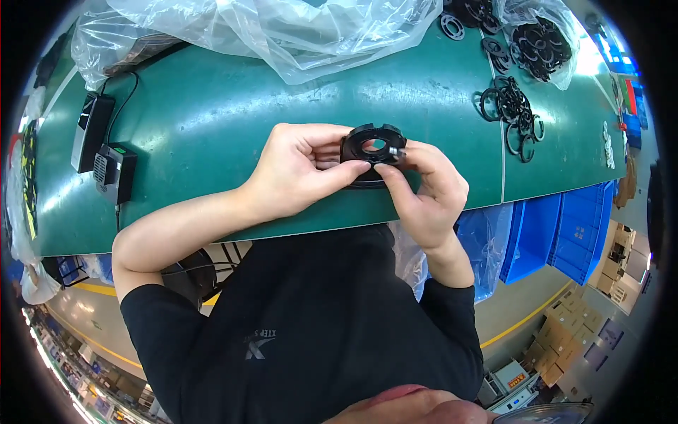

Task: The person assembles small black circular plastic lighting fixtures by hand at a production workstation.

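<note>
Watching remotely through the head view. Left hand [284, 171] closed on a notched black ring [356, 145]: thumb along its near edge, fingers curled at the far side. Right hand [432, 192] narrow, gripping the same ring from the right – thumb tip at the near edge beside the left thumb, forefinger against the right rim. By that forefinger I see a small silver piece [397, 152]; cannot tell whether it is fixed to the ring. Ring is held tilted, between both hands, over the near edge of the green worktable [226, 99].

Around it: a large clear plastic sheet [289, 42] across the far side of the table. To the right, well apart from the hands, a loose heap of thin black rings [519, 106]; beyond it, a clear bag [566, 76] with more black pieces inside. To the left, a black boxy device [116, 173] with a cord. Off the table's right front – blue plastic bins [528, 240].
</note>
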Demonstrator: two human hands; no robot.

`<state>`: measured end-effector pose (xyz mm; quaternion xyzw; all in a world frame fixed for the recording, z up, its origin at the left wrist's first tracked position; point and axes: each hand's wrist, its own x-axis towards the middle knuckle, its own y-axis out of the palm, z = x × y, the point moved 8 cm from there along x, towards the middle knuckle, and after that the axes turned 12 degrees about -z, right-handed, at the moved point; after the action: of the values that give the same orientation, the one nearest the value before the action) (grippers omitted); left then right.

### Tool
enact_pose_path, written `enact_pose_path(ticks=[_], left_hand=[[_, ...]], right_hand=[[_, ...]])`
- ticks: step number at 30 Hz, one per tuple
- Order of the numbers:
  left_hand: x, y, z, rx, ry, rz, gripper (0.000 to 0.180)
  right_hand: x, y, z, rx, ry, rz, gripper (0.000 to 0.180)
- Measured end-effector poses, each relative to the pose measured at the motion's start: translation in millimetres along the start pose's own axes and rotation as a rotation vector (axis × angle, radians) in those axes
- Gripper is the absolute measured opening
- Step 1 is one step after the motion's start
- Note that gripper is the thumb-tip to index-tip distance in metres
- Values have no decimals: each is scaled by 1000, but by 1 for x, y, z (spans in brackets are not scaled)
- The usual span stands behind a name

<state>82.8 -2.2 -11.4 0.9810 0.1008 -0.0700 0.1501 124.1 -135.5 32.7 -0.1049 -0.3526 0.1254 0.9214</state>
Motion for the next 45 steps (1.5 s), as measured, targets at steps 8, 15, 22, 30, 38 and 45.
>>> enact_pose_path(ticks=[8,15,22,30,38,45], left_hand=[[-1,-2,1,12,-46,-13,26],[0,-5,3,27,-51,-33,25],[-4,8,-9,-116,41,47,37],[-2,0,-7,32,-20,-2,28],[-2,-1,-6,-17,-95,-22,24],[-6,-1,-6,51,-118,-52,22]], right_hand=[[-9,14,-30,352,566,122,32],[-8,17,-33,394,694,162,21],[-1,1,-28,460,583,-20,19],[-3,9,-23,374,546,178,17],[-2,-3,-12,238,390,-59,9],[3,-2,3,174,195,-50,11]])
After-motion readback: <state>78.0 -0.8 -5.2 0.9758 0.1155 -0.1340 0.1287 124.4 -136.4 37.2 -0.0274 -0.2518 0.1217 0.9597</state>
